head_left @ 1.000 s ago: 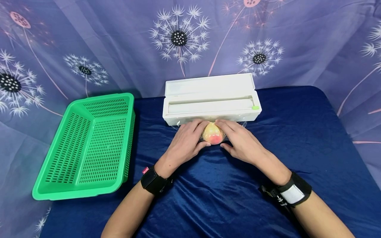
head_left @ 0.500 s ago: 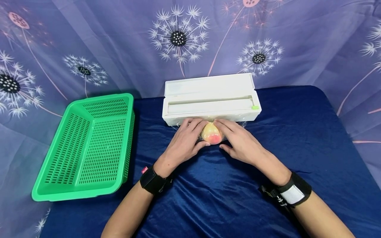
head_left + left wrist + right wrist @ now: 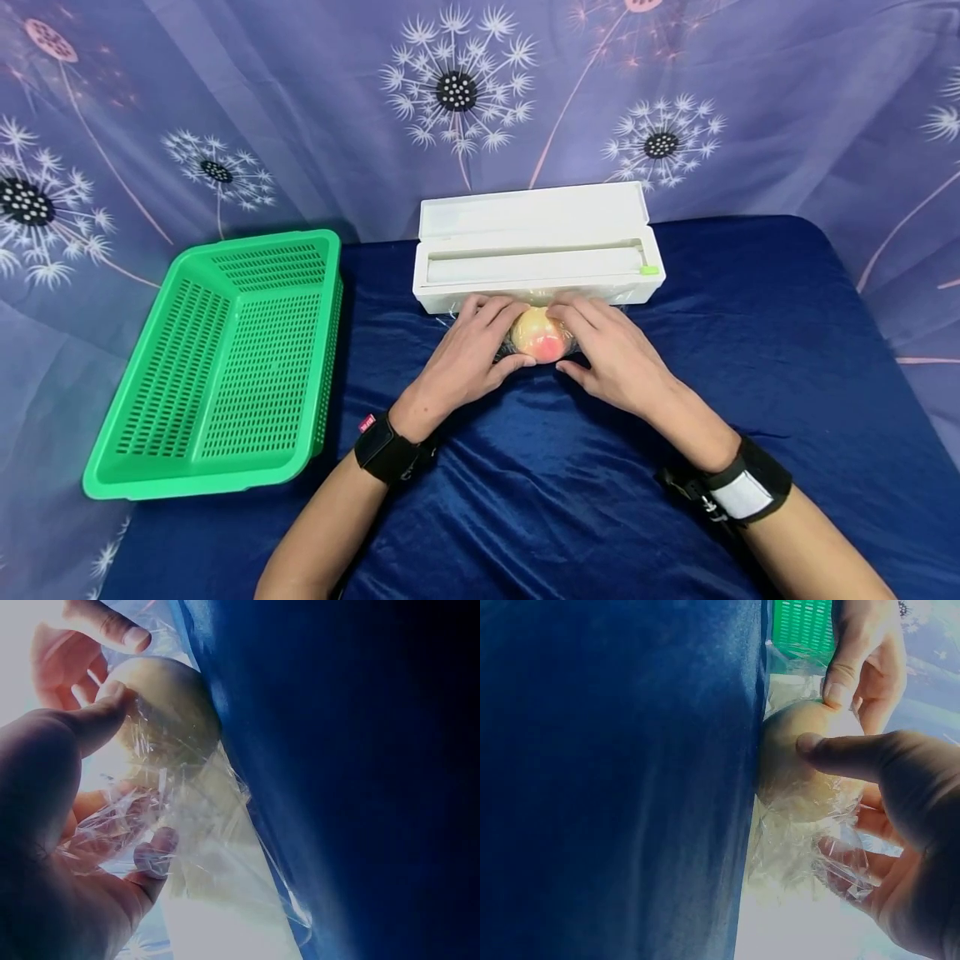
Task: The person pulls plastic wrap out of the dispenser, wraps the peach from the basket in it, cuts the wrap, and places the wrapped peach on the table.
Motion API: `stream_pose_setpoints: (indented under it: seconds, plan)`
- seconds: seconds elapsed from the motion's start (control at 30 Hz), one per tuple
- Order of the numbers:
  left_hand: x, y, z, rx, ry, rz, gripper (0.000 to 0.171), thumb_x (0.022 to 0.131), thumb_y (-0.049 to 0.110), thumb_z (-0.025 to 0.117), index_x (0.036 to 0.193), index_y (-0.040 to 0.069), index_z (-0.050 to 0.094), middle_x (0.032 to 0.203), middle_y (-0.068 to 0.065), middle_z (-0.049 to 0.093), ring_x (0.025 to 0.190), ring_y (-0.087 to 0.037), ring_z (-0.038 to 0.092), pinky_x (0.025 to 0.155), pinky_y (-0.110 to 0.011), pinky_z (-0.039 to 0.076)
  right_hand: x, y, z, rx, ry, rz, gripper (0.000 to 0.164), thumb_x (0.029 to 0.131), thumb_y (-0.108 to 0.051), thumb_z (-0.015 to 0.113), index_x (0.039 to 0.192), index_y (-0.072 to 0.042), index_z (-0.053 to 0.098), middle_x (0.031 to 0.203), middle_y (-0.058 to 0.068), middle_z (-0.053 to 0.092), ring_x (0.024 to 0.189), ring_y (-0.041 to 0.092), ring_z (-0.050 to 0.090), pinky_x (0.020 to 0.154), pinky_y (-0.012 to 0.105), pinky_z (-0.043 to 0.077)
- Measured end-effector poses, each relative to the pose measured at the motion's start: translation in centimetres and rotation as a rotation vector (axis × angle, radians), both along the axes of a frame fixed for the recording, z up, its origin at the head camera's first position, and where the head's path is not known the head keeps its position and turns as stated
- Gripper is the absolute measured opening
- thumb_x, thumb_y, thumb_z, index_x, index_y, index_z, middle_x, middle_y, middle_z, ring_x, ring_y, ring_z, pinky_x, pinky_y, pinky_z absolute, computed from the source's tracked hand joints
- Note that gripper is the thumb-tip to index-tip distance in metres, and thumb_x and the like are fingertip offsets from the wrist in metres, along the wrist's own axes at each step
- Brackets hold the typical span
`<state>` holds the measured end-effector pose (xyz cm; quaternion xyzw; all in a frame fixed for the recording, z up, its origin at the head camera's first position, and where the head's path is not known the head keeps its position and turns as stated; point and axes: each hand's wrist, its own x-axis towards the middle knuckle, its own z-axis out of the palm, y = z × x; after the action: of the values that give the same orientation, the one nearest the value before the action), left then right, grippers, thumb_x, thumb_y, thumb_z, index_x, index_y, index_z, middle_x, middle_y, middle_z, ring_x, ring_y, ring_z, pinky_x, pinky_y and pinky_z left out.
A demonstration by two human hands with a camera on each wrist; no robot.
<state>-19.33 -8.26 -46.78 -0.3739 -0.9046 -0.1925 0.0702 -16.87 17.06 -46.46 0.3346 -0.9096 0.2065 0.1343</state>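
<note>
- The left hand (image 3: 468, 354) has its fingers bent round one side of the fruit, and its thumb presses on the fruit's near side.
- The right hand (image 3: 615, 354) does the same on the other side, fingers bent and thumb touching it.
- Between the two hands sits the round, yellow and pink fruit (image 3: 538, 335).
- Thin, clear, shiny plastic wrap (image 3: 214, 817) lies crinkled on the fruit and round the fingers of both hands.
- Each wrist wears a strap: a black band (image 3: 386, 450) on the left, and a black band with a white patch (image 3: 742, 493) on the right.
- Just past the fingertips is a long white box (image 3: 442, 302), its white lid (image 3: 532, 212) tipped back. It holds a long white roll (image 3: 525, 267) and a small green tab (image 3: 649, 270).
- Well to the left of the left hand is a green plastic basket (image 3: 318, 367) full of little holes.
- Under the hands is a soft, shiny blue cloth (image 3: 750, 333).
- Farthest from the hands hangs a purple curtain (image 3: 337, 100) with white puffy flowers.
</note>
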Motion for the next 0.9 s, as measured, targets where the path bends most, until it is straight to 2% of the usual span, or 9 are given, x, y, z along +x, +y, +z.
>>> stream_pose_setpoints:
  seconds: [0.17, 0.5, 0.73, 0.9]
  plan:
    - [-0.05, 0.03, -0.07, 0.004, -0.016, -0.001, 0.067, 0.099, 0.046, 0.075, 0.150, 0.008, 0.055, 0.147, -0.008, 0.057, 0.131, -0.030, 0.047, 0.112, -0.042, 0.039, 0.04, -0.01, -0.05, -0.017, -0.011, -0.007, 0.077, 0.074, -0.013, 0.098, 0.139, -0.002, 0.058, 0.138, 0.015, 0.061, 0.125, 0.036, 0.061, 0.106, 0.052, 0.048]
    - [-0.04, -0.06, 0.00, 0.010, -0.046, 0.010, 0.067, 0.100, 0.045, 0.073, 0.153, 0.009, 0.054, 0.146, -0.008, 0.059, 0.128, -0.028, 0.049, 0.108, -0.041, 0.041, -0.02, -0.13, -0.03, -0.019, -0.048, -0.026, 0.073, 0.079, -0.008, 0.095, 0.142, -0.003, 0.058, 0.140, 0.016, 0.062, 0.123, 0.037, 0.064, 0.103, 0.052, 0.051]
    - [-0.11, -0.09, 0.02, 0.079, -0.064, -0.020, 0.064, 0.099, 0.043, 0.074, 0.153, 0.017, 0.052, 0.146, -0.003, 0.061, 0.127, -0.022, 0.053, 0.108, -0.038, 0.040, 0.08, -0.11, -0.11, -0.027, -0.045, -0.026, 0.073, 0.080, -0.006, 0.094, 0.143, -0.001, 0.058, 0.141, 0.019, 0.062, 0.125, 0.040, 0.062, 0.104, 0.053, 0.051]
    - [-0.02, -0.03, 0.00, 0.073, -0.035, -0.046, 0.055, 0.101, 0.043, 0.072, 0.149, 0.022, 0.055, 0.141, 0.000, 0.063, 0.123, -0.020, 0.055, 0.107, -0.037, 0.037, 0.13, -0.07, -0.19, -0.032, -0.050, -0.031, 0.072, 0.081, -0.005, 0.092, 0.144, -0.001, 0.058, 0.143, 0.020, 0.061, 0.128, 0.040, 0.062, 0.104, 0.053, 0.052]
